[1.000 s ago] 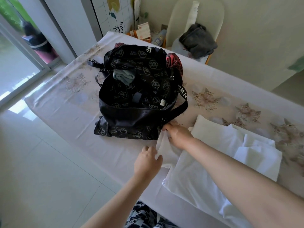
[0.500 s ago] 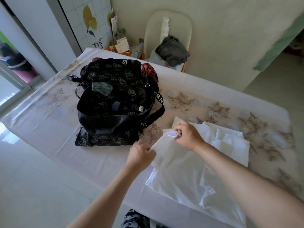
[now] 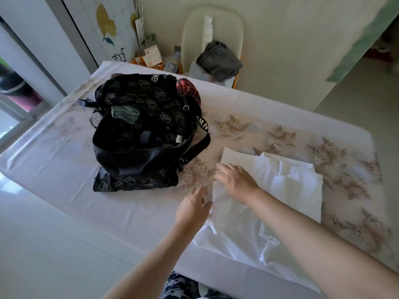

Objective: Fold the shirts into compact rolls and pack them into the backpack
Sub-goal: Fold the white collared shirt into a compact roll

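The white shirt (image 3: 291, 190) lies flat on the bench (image 3: 64, 169), just right of the backpack (image 3: 140, 147), already folded in along its far side and not yet rolled. My right hand (image 3: 235, 182) rests on the shirt's upper left part, its grip spread, fingers straight and pressing the cloth down. My left hand (image 3: 194, 208) touches the shirt's left edge, its grip relaxed with fingers nearly straight and nothing visibly pinched. Risk one: the near part of the shirt is creased and bunched beside my right forearm; if I roll over these creases, I judge the roll will come out thick and loose rather than compact. Risk two: the near hem lies close to the bench's near edge; a pull toward me could drag it over the edge. Risk three: with neither grip closed on the cloth, a fast move could let the folded edge spring open. The backpack stands with its mouth open, but its front wall sags inward, so a roll may catch on that rim. A grey-green bundle (image 3: 125, 114) already sits inside, and red patterned cloth (image 3: 187, 91) shows at the rear right, which leaves less room. The lettered strap (image 3: 203, 126) trails toward the shirt's far left corner and may snag. Behind the bench, a chair (image 3: 212, 24) carries a grey garment (image 3: 220, 59), well apart
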Available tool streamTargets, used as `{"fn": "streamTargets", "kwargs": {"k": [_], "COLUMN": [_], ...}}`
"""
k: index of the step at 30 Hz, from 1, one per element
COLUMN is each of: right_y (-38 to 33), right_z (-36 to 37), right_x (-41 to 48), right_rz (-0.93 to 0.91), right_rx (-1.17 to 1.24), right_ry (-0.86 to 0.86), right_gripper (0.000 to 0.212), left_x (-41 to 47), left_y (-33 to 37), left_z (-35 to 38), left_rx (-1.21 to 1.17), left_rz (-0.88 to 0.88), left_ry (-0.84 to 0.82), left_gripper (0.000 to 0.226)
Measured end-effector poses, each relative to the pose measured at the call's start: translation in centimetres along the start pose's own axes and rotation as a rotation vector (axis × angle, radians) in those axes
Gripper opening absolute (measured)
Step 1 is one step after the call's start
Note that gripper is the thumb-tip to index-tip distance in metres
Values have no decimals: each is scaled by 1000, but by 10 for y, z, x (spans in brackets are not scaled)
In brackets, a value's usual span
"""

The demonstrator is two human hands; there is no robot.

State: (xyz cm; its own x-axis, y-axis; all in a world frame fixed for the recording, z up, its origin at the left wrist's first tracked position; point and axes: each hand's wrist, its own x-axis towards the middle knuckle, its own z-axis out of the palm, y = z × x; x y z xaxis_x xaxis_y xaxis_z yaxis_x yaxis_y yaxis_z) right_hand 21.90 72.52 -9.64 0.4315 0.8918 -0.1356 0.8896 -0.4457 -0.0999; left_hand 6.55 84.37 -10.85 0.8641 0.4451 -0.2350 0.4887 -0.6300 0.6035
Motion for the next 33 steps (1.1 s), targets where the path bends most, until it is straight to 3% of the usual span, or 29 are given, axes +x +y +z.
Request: {"fn": "streamTargets", "kwargs": {"k": [2, 5, 10, 14, 17, 18, 20, 23, 29, 33], "right_y": [-4, 5, 23, 23, 19, 16, 10, 22, 75, 106], "right_z": [0, 1, 4, 0, 5, 5, -1, -12, -18, -20], "right_x": [10, 22, 45, 50, 55, 56, 58, 48, -27, -111], "right_rz": [-30, -47, 12, 84, 7, 3, 32, 115, 172, 309], "right_rx": [-58, -132, -352, -288, -238, -245, -304, -151, 63, 185], "right_ry": [-121, -198, -153, -48, -121, -158, -222, -238, 109, 355], "right_gripper": [68, 73, 28, 24, 53, 54, 33, 23, 27, 16], "left_x": [4, 4, 4, 10, 18, 21, 28, 40, 53, 38], "left_y": [-8, -19, -33, -43, -39, -34, -24, -7, 71, 144], "left_z": [5, 7, 2, -3, -2, -2, -2, -4, -20, -2], "left_rx": [48, -29, -128, -16, -69, -89, -80, 29, 155, 281], "left_rz": [-69, -108, -99, -59, -28, -19, -14, -29, 65, 191], "left_ry": [-183, -308, -313, -241, -126, -132, -210, -347, -570, -663], "left_gripper": [42, 32, 13, 20, 21, 26, 39, 43, 22, 26]}}
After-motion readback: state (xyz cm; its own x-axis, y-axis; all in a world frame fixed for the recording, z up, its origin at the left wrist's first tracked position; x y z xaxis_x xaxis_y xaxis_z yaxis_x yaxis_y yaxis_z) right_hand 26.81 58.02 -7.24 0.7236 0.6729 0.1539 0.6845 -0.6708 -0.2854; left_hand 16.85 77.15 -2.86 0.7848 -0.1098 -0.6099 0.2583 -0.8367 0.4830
